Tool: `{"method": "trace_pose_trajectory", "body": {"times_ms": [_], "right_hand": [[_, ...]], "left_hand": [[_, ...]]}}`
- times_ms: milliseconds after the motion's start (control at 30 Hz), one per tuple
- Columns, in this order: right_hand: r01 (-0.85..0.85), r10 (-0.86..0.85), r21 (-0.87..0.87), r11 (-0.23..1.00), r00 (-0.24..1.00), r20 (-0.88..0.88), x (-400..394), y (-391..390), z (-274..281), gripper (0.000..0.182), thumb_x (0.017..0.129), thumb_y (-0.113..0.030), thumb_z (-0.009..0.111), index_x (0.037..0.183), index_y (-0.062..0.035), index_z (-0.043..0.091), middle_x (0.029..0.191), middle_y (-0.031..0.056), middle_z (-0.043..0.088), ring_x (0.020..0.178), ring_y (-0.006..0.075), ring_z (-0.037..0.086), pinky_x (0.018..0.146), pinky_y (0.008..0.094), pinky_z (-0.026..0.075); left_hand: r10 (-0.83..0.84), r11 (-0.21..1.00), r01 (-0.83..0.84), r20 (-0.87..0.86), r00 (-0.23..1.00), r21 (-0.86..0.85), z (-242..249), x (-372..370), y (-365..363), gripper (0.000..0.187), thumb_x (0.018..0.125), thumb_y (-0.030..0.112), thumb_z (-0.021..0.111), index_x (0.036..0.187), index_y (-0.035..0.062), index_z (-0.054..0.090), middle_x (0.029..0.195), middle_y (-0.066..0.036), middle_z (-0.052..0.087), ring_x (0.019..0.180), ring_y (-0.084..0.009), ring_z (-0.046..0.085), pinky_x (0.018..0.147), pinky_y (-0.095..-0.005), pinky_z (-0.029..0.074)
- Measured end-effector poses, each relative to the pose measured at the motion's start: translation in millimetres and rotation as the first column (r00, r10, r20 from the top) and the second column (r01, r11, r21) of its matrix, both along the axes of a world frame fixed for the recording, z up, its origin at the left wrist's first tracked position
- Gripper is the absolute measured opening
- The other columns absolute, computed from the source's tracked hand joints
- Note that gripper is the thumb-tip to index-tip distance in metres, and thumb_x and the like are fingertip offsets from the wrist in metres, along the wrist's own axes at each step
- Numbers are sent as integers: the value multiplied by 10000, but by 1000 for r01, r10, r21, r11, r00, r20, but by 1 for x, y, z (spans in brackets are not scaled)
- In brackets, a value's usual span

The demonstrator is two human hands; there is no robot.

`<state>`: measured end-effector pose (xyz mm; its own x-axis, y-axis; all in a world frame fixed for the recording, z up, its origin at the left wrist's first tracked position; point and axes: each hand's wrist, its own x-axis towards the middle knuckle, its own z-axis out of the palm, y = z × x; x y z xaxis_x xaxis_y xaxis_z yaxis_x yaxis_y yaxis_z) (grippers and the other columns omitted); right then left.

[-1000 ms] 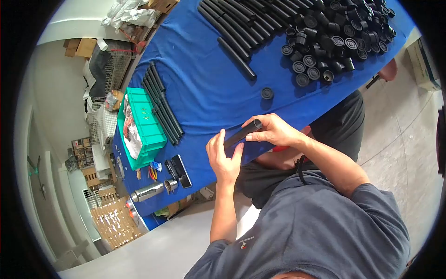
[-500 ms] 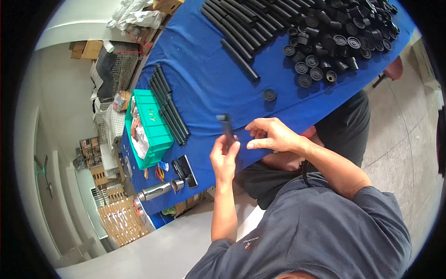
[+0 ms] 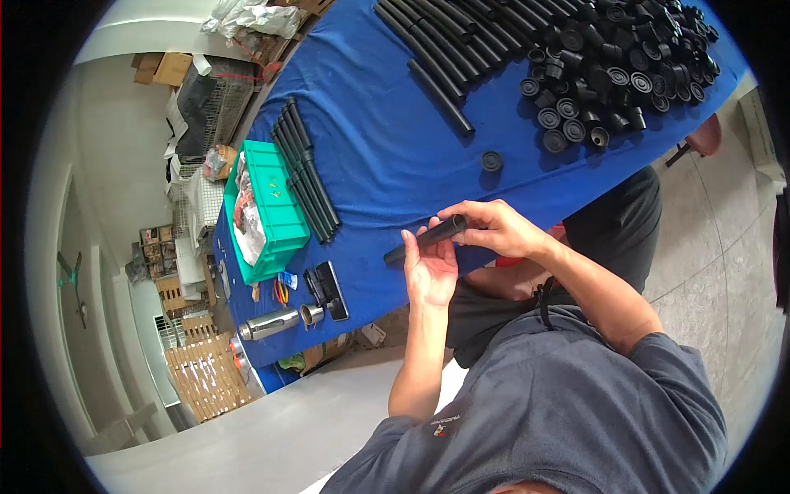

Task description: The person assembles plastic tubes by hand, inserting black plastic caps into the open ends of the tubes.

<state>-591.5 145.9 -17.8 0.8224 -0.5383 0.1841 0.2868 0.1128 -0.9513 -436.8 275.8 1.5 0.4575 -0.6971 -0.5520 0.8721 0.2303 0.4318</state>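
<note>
A short black plastic tube [image 3: 436,232] lies slantwise across both hands, its hollow end facing right. My left hand [image 3: 432,276] is turned palm up, with the tube between its thumb and fingers. At the hollow end, my right hand [image 3: 504,230] grips the tube with thumb and fingers. A single round black cap [image 3: 491,161] sits on the blue cloth beyond my right hand. Further off, a lone black tube [image 3: 442,97] lies beside rows of similar tubes [image 3: 448,45]. The big heap of black caps [image 3: 617,78] is to their right.
Joined black tubes [image 3: 306,173] lie beside a green crate [image 3: 284,218] holding plastic bags. Near the left edge of the blue-covered table [image 3: 362,132] are a phone [image 3: 332,290], a steel flask [image 3: 270,323], a metal cup [image 3: 311,314] and scissors [image 3: 281,292].
The tube has turned from nearly upright to slanting sideways. My left hand has moved right and opened its palm upward; my right hand has closed on the tube's end.
</note>
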Motion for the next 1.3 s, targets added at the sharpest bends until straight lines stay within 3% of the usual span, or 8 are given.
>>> {"method": "trace_pose_trajectory", "body": {"times_ms": [233,500,633,667,800,1000,1200,1300], "right_hand": [[-30,27,165,986,999,19,3,0,-10,347,945,-102,759,1265,-30,647,918,14,699,870,68,627,767,265,522],[-34,32,186,982,999,12,2,0,0,366,900,-124,809,1198,-4,633,962,41,696,880,103,672,756,295,562],[370,-502,-552,747,859,-103,-17,0,30,400,851,-190,797,1192,-46,644,967,120,613,827,295,672,709,396,565],[368,-602,-731,575,795,-73,-18,-5,36,446,858,-149,770,1264,-52,613,1073,154,611,911,336,668,738,429,575],[175,-745,-906,385,638,-193,-11,-38,46,531,832,-105,757,1330,-41,585,1201,206,551,1046,375,620,819,425,580],[73,-613,-860,504,733,-297,-4,-53,23,427,838,-92,760,1233,-31,610,1085,199,594,941,358,653,799,431,571],[226,-263,-149,963,914,-310,40,-43,15,394,875,-50,758,1220,13,578,1050,164,666,921,205,697,799,333,575],[213,-248,-185,959,949,-193,49,-39,4,426,911,-40,732,1293,32,557,1059,121,666,958,148,669,840,297,566]], "left_hand": [[-135,983,135,5,991,-125,-1,-1,7,332,1033,281,636,1154,-28,654,1217,-167,701,1175,-258,677,1014,-380,584],[-322,890,316,37,946,-328,-16,-5,-6,238,997,194,679,1222,125,707,1282,-135,700,1221,-289,649,1032,-423,542],[-208,908,318,364,908,-274,-22,26,-23,188,1047,191,595,1206,129,675,1362,-221,644,1329,-415,572,1099,-515,518],[-192,912,310,390,901,-267,-26,36,-26,180,1056,180,581,1209,132,663,1349,-221,650,1283,-411,610,1093,-509,531],[-168,901,307,406,898,-306,-35,55,-39,174,1058,154,575,1206,124,661,1326,-226,663,1249,-395,639,1087,-499,542],[-114,924,233,365,924,-302,-30,53,-45,188,1013,92,635,1195,133,619,1264,-231,685,1169,-350,690,1038,-490,573],[-88,916,222,373,924,-334,-33,63,-62,196,991,57,650,1178,115,637,1256,-228,690,1164,-349,692,1045,-511,566],[-81,927,208,375,923,-312,-31,58,-62,240,970,25,665,1179,122,602,1234,-224,692,1139,-333,700,1008,-498,590]]}}
